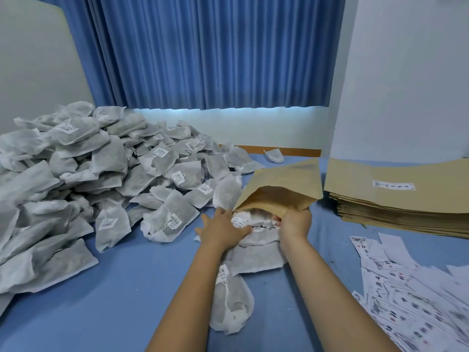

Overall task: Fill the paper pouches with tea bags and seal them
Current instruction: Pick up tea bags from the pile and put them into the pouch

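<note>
- Left: the heap of white mesh tea bags [88, 179] slopes toward the work; I judge one nudge could slide it.
- Centre: the left hand [223, 228], fingers flat, presses a stack of tea bags [253, 241] into the brown paper pouch [281, 186]; I fear a hard shove may tear the paper.
- Right: the right hand [294, 222] grips the pouch's lip; a slip there would close the mouth.
</note>
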